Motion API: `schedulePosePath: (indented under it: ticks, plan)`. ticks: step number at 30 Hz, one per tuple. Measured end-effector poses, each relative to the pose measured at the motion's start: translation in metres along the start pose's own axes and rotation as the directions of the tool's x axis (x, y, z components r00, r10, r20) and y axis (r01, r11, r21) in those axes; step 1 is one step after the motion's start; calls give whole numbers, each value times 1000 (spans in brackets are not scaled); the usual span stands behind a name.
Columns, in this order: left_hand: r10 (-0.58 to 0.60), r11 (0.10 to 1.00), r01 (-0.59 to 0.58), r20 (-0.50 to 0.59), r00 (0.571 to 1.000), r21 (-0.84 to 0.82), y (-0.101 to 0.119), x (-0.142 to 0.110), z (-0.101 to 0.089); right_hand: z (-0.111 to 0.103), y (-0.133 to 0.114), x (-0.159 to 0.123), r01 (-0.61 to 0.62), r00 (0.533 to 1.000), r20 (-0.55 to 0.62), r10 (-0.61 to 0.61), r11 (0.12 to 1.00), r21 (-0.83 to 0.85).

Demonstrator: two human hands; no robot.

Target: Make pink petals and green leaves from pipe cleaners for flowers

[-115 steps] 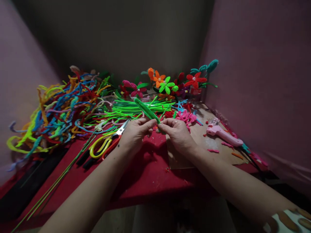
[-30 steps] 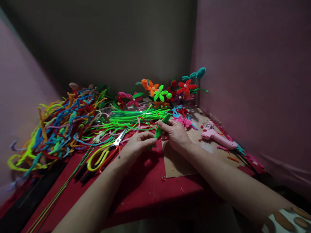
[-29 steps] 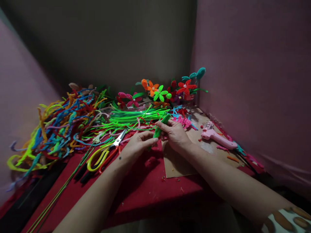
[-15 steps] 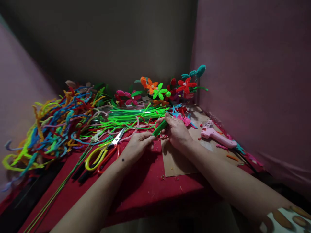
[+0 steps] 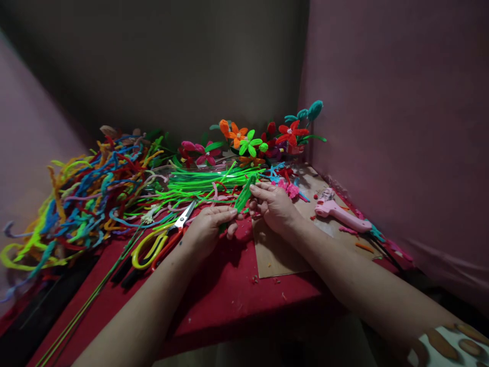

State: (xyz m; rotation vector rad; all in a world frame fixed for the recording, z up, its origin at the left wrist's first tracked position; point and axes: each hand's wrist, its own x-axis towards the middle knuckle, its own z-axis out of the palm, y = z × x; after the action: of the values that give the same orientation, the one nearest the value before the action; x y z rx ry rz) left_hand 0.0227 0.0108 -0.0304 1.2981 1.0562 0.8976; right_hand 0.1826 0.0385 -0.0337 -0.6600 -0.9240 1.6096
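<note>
A dark green pipe-cleaner leaf point(image 5: 244, 194) is held up at a slant over the red-covered table. My left hand point(image 5: 210, 225) pinches its lower end between thumb and fingers. With thumb and curled fingers, my right hand point(image 5: 277, 206) grips the leaf's right edge near the upper part. Behind the leaf lie bright green pipe cleaners point(image 5: 214, 179). Scissors with one yellow and one red handle point(image 5: 151, 250) rest beside my left wrist, blades pointing away.
A tangled heap of coloured pipe cleaners point(image 5: 82, 204) spreads on the left. Pipe-cleaner flowers point(image 5: 250, 143) stand at the back. On the right, a pink glue gun point(image 5: 344, 215) lies on brown cardboard point(image 5: 273, 255). Long thin green stems point(image 5: 89, 302) cross the front left.
The leaf has turned more upright and shows its broader face. My left hand has shifted slightly left, and my right fingers have moved to the leaf's edge.
</note>
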Motion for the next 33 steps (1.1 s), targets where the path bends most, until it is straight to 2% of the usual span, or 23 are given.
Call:
schedulePosePath:
  ticks: [6, 11, 14, 18, 24, 27, 33]
  plan:
    - [-38, 995, 41, 27, 999, -86, -2, 1, -1, 2, 0, 0, 24, 999, -22, -24, 1000, 12]
    - [-107, 961, 140, 147, 983, -239, 0, -1, -2, 1, 1, -1, 5, 997, 70, -9, 998, 60]
    - [-156, 941, 204, 188, 970, -271, 1, -2, -3, 2, 1, -1, -43, 997, 67, 34, 989, 143]
    - [-150, 917, 221, 227, 962, -331, 3, -3, -4, 4, -1, -2, -90, 996, 41, 83, 975, 205]
    - [-147, 893, 234, 243, 959, -385, 7, -4, -4, 5, -3, -3, -103, 995, 20, 101, 976, 190]
    - [-158, 899, 230, 214, 964, -374, 7, -4, -3, 5, -1, -3, -83, 997, 10, 83, 986, 145]
    - [-92, 950, 115, 94, 991, -291, 4, -4, 1, 6, 5, -8, -83, 996, -25, 80, 982, -167]
